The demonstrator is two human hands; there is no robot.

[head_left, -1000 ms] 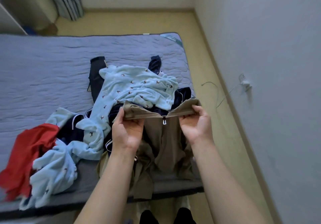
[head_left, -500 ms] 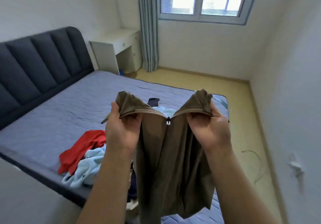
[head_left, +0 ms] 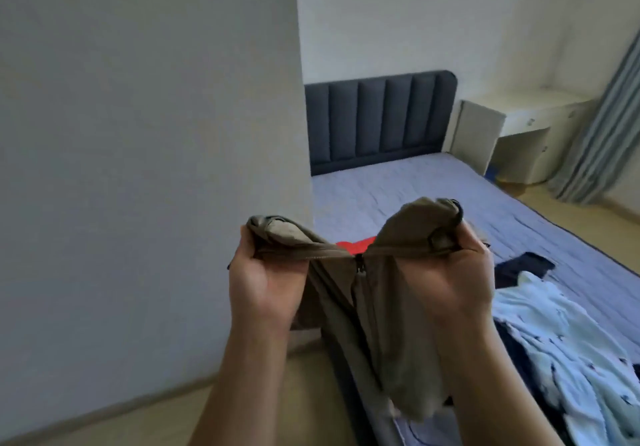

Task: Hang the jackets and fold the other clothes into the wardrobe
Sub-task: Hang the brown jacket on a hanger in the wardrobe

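Here, left to right: a plain pale wall [head_left: 138, 168] fills the 9 o'clock side, with a strip of tan floor [head_left: 131, 421] at 7 o'clock. Left hand [head_left: 266, 283] just left of centre, palm toward the camera, fingers clamped on a bunched top edge of the olive-brown jacket [head_left: 388, 334]. The jacket hangs in the air between both hands, zipper pull [head_left: 359, 261] at dead centre, teeth splayed out toward each fist, body drooping down toward 6 o'clock over the bed edge. A red garment [head_left: 356, 245] peeks just above the zipper, behind the jacket, lying on the bed [head_left: 398, 186]. Right hand [head_left: 453, 283] right of centre, fingers closed tight on the other top edge of the jacket, fabric puffed above the knuckles. Dark blue padded headboard [head_left: 377, 120] at 12 o'clock. Grey-blue quilted bed cover runs from centre to 3 o'clock. At 4 o'clock, a light blue printed garment [head_left: 554, 334] lies on the bed over a navy garment [head_left: 523, 265], near the right wrist. White desk [head_left: 519, 123] at 2 o'clock beside the headboard; striped curtain [head_left: 602, 134] at the far right edge. Picture is blurred, so the print detail is unclear.
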